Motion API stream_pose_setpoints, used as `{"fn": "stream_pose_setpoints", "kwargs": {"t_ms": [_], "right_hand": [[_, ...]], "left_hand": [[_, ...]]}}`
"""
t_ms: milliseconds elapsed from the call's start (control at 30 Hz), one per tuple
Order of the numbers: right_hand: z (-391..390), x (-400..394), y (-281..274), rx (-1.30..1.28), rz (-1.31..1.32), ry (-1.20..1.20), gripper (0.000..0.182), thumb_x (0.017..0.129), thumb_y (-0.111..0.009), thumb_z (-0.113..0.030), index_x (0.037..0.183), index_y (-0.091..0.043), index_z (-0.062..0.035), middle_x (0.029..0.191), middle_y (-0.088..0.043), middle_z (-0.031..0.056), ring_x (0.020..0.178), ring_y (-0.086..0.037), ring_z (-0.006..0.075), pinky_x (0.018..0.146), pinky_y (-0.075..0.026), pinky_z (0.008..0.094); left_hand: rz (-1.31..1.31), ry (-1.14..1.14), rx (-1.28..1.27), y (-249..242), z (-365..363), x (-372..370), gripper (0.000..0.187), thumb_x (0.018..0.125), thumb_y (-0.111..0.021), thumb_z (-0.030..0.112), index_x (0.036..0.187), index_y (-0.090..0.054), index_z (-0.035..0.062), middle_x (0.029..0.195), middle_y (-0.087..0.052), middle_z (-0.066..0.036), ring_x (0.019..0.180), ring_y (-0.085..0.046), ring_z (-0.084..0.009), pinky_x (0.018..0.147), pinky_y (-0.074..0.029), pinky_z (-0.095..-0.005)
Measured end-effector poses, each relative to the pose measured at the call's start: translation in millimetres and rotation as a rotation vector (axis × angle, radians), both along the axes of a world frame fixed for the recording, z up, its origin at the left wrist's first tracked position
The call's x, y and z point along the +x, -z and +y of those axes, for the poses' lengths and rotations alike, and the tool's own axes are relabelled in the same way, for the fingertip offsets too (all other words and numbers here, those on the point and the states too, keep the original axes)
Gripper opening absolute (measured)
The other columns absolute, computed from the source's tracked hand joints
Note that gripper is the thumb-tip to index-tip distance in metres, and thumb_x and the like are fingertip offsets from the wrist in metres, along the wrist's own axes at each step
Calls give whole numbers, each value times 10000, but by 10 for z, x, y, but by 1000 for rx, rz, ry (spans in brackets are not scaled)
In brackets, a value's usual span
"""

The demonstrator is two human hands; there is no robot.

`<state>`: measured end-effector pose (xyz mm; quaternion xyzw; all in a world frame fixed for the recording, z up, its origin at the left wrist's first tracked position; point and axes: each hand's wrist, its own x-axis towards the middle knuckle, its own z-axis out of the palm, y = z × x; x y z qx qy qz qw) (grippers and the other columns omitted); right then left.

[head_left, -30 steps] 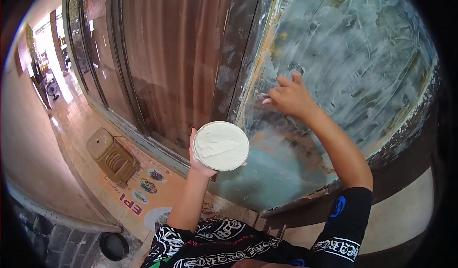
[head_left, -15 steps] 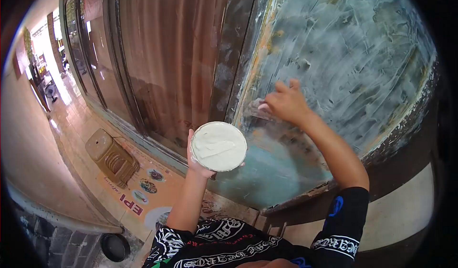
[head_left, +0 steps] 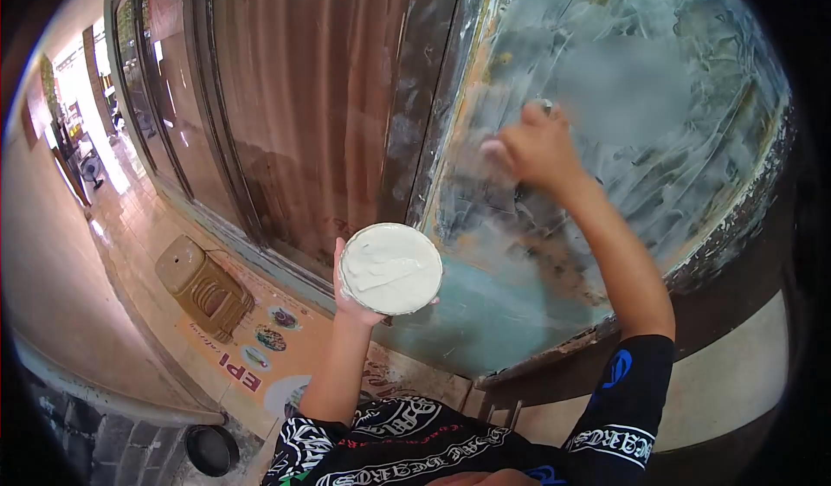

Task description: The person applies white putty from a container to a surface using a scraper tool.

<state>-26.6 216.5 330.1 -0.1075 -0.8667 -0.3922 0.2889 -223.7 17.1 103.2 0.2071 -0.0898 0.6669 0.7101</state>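
Observation:
My left hand (head_left: pixel 357 311) is wrapped round the underside of a round tub (head_left: pixel 363 306), holding it level. White, creamy putty (head_left: pixel 394 268) fills the tub to its rim, its surface marked by smooth strokes. At the wall panel (head_left: pixel 640 183), which is covered in streaky grey-white smears over blue-green paint, my right hand (head_left: pixel 544 150) is closed with fingers bent. It grips a thin, flat putty scraper that is smeared by motion and mostly hidden by the fingers. The hand is close against the panel's left part.
A dark-framed window (head_left: pixel 234 114) with a brown curtain (head_left: pixel 320 96) stands left of the panel. On the tiled floor are a brown plastic stool (head_left: pixel 203 283), an orange banner (head_left: pixel 234 352) and a black round pan (head_left: pixel 211 450). A fan (head_left: pixel 91 170) stands far off.
My right hand has moved up and slightly right across the panel, with the scraper. The left hand and tub have shifted slightly left.

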Motion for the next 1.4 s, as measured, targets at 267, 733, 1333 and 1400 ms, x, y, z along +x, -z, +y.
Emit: {"fn": "stream_pose_setpoints", "kwargs": {"t_ms": [267, 733, 1333, 1400], "right_hand": [[237, 138, -589, 224, 199, 73, 306, 923, -621, -443, 760, -671, -189, 678, -631, -18, 924, -572, 220, 866, -341, 513], [349, 392, 344, 117, -61, 37, 246, 857, -691, -425, 757, -639, -207, 669, -605, -56, 889, -541, 178, 835, -319, 501], [451, 532, -120, 244, 112, 46, 256, 886, -668, -419, 760, -635, -198, 682, -594, -28, 849, -551, 200, 797, -308, 465], [379, 708, -822, 364, 318, 81, 261, 909, -652, -416, 767, -661, -196, 668, -589, -37, 803, -551, 193, 755, -287, 450]], "left_hand": [[45, -110, -136, 31, 22, -9, 853, 953, -319, 727, 1504, -424, 84, 1531, -410, -243, 1341, -406, -560, 969, -321, -835], [31, -197, -208, 57, 36, 30, 867, 951, -320, 730, 1482, -449, 56, 1504, -448, -243, 1315, -450, -542, 979, -355, -803], [34, -119, -176, -12, -1, 158, 890, 938, -330, 745, 1510, -405, 67, 1535, -395, -257, 1341, -396, -575, 941, -324, -853], [42, -97, -123, -40, -21, 154, 896, 936, -330, 747, 1508, -408, 62, 1531, -400, -258, 1335, -402, -577, 951, -330, -842]]}}
